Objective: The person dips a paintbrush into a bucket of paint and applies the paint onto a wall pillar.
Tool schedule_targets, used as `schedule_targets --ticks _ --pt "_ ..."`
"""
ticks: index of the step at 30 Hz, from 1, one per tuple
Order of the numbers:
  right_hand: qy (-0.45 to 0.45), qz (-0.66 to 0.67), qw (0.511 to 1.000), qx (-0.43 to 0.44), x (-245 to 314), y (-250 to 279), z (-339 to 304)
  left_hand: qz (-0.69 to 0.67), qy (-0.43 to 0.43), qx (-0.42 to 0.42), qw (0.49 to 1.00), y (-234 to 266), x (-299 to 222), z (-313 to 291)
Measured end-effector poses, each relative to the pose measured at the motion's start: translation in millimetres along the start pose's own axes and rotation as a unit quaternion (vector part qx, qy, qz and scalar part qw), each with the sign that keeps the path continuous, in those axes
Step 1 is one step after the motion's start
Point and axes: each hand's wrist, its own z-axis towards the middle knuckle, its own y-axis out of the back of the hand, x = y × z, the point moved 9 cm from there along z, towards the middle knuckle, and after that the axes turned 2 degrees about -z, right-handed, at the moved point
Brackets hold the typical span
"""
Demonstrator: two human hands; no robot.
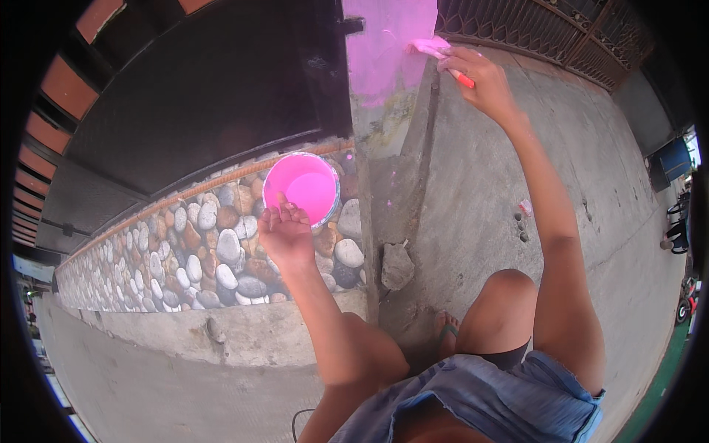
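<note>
While my left hand [286, 232] lies at the pink bucket [277, 173], its grip unclear, my right hand [484, 80] grasps the brush [464, 79], which slants forward and left to the pink-painted pillar [384, 59].

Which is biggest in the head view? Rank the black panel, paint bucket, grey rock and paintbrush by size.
1. Black panel
2. Paint bucket
3. Grey rock and paintbrush, unranked: the latter looks longer but slimmer, partly hidden by the right hand.

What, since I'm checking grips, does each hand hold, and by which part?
Right hand: the brush, by its handle. Left hand, at the bucket: any grip is unclear.
</note>
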Motion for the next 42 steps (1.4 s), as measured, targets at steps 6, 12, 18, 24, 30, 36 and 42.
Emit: schedule_targets --ticks 6,12,18,24,30,36,42 --pt "-0.013 -0.029 0.993 -0.116 3 -30 -45 0.011 0.036 0.016 0.999 -8 29 5" --pt "-0.018 0.058 0.998 0.014 23 -91 -98 0.018 0.064 0.031 0.997 -6 35 7" --pt "-0.044 0.074 0.990 0.113 -12 -53 -43 0.044 0.053 0.017 0.997 -8 42 5" --pt "-0.032 -0.002 0.976 -0.216 -8 25 -24 0.080 0.037 0.023 0.996 -14 40 0" --pt "-0.035 0.048 0.998 -0.023 -1 -82 -97 0.095 0.030 0.026 0.995 -16 41 -5" --pt "-0.052 0.102 0.986 0.117 -11 -54 -48 0.106 0.022 0.025 0.994 -15 39 -7" --pt "0.010 0.037 0.980 -0.193 9 17 -27 0.104 0.032 0.029 0.994 -20 43 -12"
